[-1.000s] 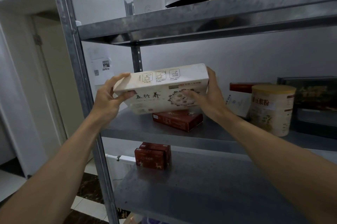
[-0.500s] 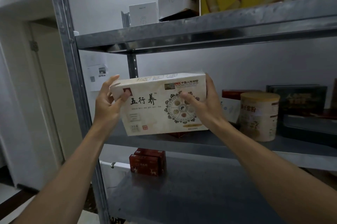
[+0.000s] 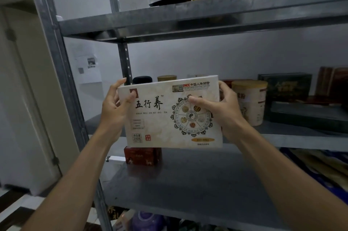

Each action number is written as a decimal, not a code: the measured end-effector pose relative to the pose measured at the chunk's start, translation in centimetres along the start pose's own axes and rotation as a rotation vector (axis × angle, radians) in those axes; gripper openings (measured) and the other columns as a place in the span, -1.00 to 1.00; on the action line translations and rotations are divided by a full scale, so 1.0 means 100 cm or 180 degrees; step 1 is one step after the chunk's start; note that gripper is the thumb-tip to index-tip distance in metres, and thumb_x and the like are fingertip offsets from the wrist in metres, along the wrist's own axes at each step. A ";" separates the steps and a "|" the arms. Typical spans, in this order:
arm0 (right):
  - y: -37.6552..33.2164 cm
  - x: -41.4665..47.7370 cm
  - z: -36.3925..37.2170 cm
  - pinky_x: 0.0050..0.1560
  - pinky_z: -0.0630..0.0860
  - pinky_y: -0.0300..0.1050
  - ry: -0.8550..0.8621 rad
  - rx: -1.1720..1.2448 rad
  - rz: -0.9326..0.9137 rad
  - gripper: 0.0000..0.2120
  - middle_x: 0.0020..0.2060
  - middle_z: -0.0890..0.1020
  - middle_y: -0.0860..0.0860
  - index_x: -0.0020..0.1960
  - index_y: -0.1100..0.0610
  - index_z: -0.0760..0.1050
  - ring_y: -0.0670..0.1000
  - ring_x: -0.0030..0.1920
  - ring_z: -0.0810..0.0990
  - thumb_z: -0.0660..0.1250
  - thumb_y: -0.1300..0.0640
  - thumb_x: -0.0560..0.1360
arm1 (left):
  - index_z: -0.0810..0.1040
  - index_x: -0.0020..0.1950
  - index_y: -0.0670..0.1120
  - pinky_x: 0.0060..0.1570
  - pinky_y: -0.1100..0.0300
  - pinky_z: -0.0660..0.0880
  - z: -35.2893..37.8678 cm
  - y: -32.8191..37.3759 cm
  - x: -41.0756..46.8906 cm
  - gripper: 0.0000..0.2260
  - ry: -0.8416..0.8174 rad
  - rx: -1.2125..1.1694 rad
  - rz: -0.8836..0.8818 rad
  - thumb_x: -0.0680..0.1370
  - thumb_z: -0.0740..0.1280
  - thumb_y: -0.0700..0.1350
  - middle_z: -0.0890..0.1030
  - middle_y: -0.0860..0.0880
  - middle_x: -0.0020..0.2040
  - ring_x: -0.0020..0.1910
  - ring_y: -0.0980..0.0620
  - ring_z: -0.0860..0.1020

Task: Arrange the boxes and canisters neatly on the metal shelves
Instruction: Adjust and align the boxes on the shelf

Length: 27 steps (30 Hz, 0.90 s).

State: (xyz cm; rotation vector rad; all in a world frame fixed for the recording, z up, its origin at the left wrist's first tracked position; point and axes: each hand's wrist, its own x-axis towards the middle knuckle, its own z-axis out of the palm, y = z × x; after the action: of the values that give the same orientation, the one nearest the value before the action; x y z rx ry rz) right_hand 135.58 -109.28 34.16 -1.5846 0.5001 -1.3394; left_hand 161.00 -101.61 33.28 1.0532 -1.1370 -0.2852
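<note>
Gray metal shelves (image 3: 188, 18) stand by a white wall. A tan canister (image 3: 250, 100) sits on the middle shelf. A big white box (image 3: 169, 114) with black letters and a round picture is held up in front. The left hand (image 3: 114, 106) and right hand (image 3: 224, 110) grip its sides.

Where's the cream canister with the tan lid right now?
In the head view, the cream canister stands upright on the middle shelf, right of centre, behind the right hand holding the white box, with a dark green box to its right.
</note>
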 end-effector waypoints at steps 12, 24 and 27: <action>-0.001 -0.094 -0.046 -0.20 0.66 -0.08 0.0987 -0.0255 0.0199 -0.38 -0.05 0.72 0.04 0.19 0.15 0.51 0.01 -0.11 0.73 0.63 0.16 0.18 | 0.43 0.37 0.10 -0.07 0.10 0.58 0.057 -0.027 -0.044 -0.63 -0.0620 -0.0157 -0.0447 0.57 0.36 -0.05 0.65 0.00 0.12 0.07 0.05 0.64; 0.015 -0.274 -0.084 -0.15 0.68 0.04 0.2426 -0.0918 0.0693 -0.43 -0.07 0.73 0.05 0.13 0.16 0.56 0.06 -0.10 0.73 0.65 0.17 0.17 | 0.49 0.20 0.15 -0.05 0.06 0.56 0.144 -0.076 -0.158 -0.77 -0.1991 -0.0255 -0.1026 0.57 0.37 -0.07 0.63 -0.02 0.11 0.10 -0.03 0.61; 0.023 -0.329 -0.090 -0.16 0.68 0.04 0.2890 -0.1108 0.0844 -0.46 -0.08 0.73 0.02 0.08 0.13 0.56 0.02 -0.10 0.73 0.67 0.16 0.15 | 0.51 0.22 0.13 0.00 0.06 0.58 0.171 -0.090 -0.202 -0.75 -0.2365 -0.0299 -0.1191 0.56 0.38 -0.07 0.62 -0.02 0.15 0.13 0.00 0.60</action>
State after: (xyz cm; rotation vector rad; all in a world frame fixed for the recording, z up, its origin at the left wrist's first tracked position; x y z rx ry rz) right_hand 117.71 -87.67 14.57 -1.0239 1.5010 -1.7795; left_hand 140.36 -102.03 14.43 1.1020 -1.5517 -1.0830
